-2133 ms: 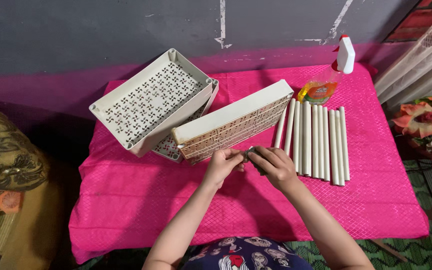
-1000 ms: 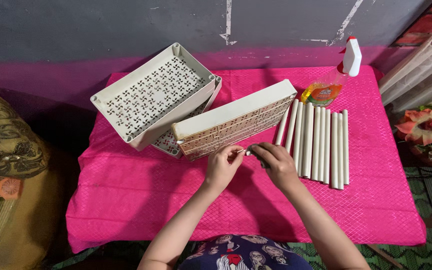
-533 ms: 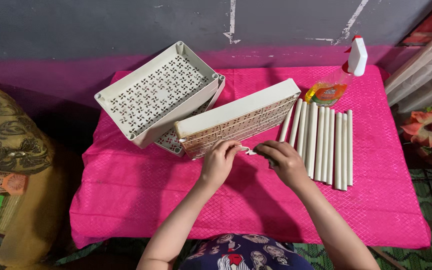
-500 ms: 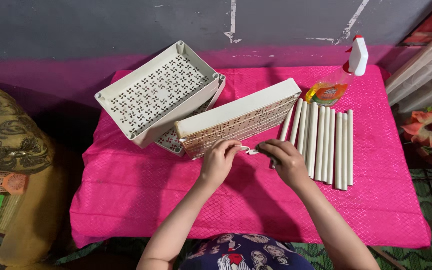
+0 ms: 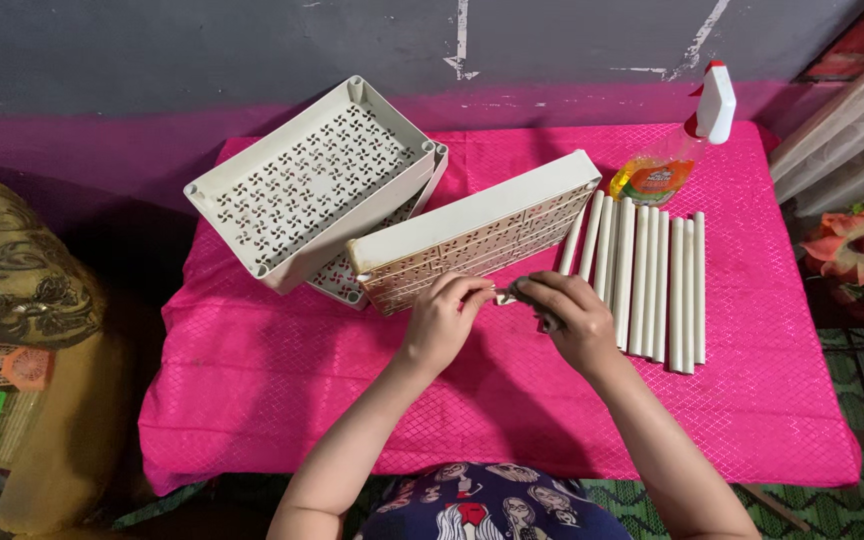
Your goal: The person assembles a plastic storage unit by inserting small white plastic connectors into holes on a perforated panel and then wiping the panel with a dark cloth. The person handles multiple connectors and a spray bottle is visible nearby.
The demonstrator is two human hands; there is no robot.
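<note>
Small pale piece (image 5: 505, 296), too tiny to make out, sits pinched between the fingertips of both hands just in front of the cream perforated tray (image 5: 472, 232) that stands on its edge on the tabletop (image 5: 252, 370). Left hand (image 5: 442, 318) has its grip closed on one end of the piece, fingers curled and thumb tucked under; right hand (image 5: 572, 320) has its grip closed on the other end, fingers bent over it from above. Both hands hover near the lower long side of that upright tray, though whether the piece touches the tray cannot be told. Behind and to the left, a second cream tray (image 5: 312, 180) with a pinwheel-pattern floor lies tilted, open side up, resting on a third tray (image 5: 352, 280) of which only the edges show. Just right of the upright tray lies a row of white tubes (image 5: 652, 275) side by side, touching one another. Beyond them, at the far edge, a spray bottle (image 5: 682, 150) with yellow liquid lies on the pink cloth (image 5: 772, 400).
</note>
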